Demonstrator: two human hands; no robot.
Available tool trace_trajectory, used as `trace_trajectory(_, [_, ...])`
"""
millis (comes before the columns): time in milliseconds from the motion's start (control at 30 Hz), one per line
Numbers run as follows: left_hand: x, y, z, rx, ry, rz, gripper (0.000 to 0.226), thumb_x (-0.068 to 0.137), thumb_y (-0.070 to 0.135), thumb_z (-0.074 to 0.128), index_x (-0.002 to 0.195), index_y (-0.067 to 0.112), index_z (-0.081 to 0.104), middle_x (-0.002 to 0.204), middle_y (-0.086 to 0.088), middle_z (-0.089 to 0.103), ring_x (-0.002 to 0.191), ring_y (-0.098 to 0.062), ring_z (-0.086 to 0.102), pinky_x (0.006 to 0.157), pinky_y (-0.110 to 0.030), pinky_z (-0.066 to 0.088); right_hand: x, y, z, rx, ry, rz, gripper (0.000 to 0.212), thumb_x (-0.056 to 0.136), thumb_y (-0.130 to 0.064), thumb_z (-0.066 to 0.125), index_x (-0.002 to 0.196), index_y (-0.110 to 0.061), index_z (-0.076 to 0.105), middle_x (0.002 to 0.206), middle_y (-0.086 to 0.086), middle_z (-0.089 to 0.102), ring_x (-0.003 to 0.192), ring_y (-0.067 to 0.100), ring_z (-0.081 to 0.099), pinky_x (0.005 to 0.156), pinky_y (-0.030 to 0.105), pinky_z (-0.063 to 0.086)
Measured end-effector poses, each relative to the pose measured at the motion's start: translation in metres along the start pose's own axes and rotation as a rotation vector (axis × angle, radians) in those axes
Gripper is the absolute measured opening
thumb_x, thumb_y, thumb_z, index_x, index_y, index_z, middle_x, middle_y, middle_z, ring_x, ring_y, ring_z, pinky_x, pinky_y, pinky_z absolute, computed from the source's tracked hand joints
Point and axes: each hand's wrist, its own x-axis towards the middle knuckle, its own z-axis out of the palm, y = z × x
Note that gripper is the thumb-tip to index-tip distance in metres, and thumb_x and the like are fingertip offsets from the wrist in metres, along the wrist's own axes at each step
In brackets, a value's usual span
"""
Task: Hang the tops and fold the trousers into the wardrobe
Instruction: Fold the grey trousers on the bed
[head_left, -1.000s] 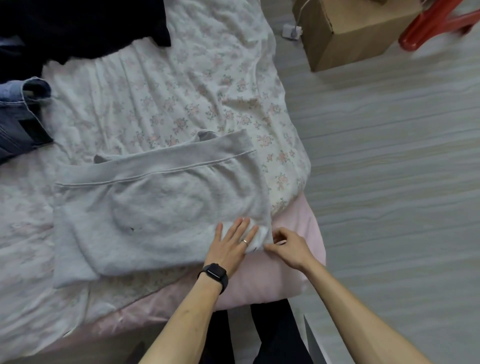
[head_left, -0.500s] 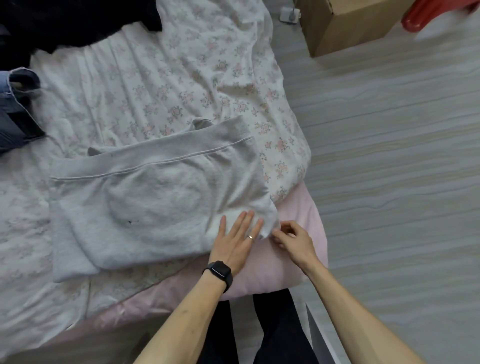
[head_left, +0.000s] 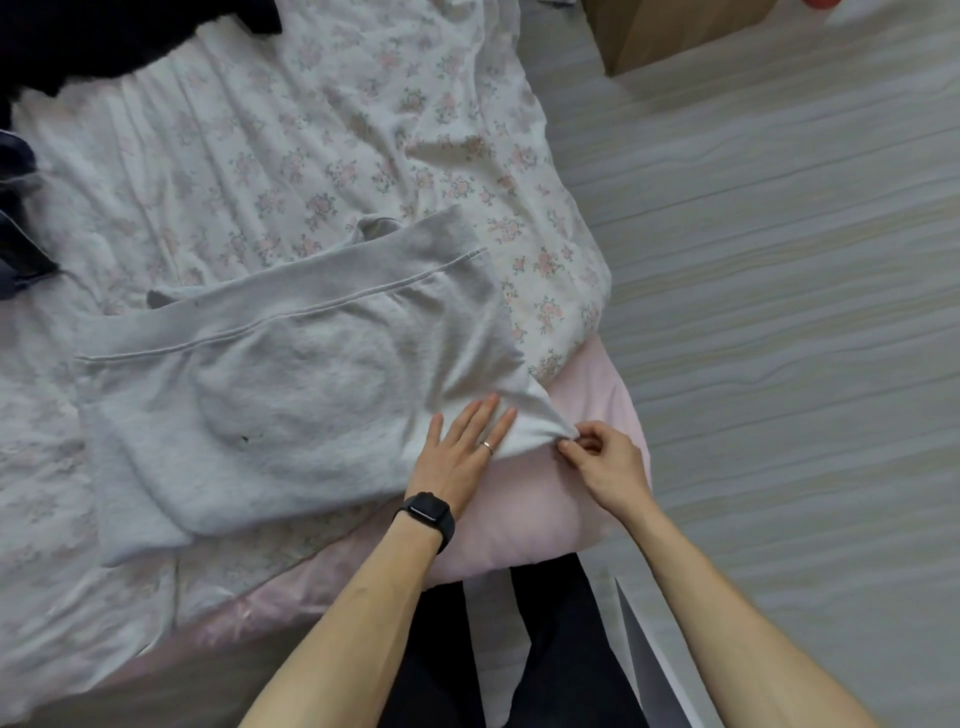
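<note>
A white floral bedsheet (head_left: 311, 130) carries folded grey fleece trousers (head_left: 270, 384), with black clothes (head_left: 104, 41) heaped beyond them and a brown cardboard box (head_left: 654, 36) beyond-right. The left hand (head_left: 457, 457) presses flat on the trousers' near corner. The right hand (head_left: 605, 465) pinches that corner, drawn further out than before.

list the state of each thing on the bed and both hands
grey trousers, folded over, lying flat
left hand, flat, fingers straight, pressing the trousers
right hand, pinching the trousers' near corner
floral sheet, rumpled
dark clothes, heaped, unfolded
</note>
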Motion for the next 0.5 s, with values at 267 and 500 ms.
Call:
trace_trajectory(267, [-0.001, 0.017, -0.007, 0.13, 0.094, -0.032, 0.075, 0.093, 0.01, 0.054, 0.159, 0.019, 0.02, 0.165, -0.008, 0.022, 0.149, -0.025, 0.026, 0.111, -0.061, 0.028, 0.001, 0.002, 0.009, 0.311, -0.1, 0.228, 0.01, 0.084, -0.002, 0.073, 0.092, -0.009, 0.069, 0.093, 0.015, 0.075, 0.086, 0.023, 0.072, 0.088, 0.041, 0.056])
trace_trajectory(500, [0.034, 0.061, -0.027, 0.075, 0.37, -0.049, 0.028, 0.064, 0.022, 0.086, 0.088, 0.019, 0.071, 0.078, 0.002, 0.063, 0.069, -0.021, 0.06, 0.053, -0.031, 0.044, 0.004, -0.001, -0.019, 0.402, -0.278, 0.239, 0.023, 0.089, -0.02, 0.069, 0.112, -0.016, 0.071, 0.102, 0.004, 0.078, 0.091, 0.014, 0.072, 0.082, 0.031, 0.055])
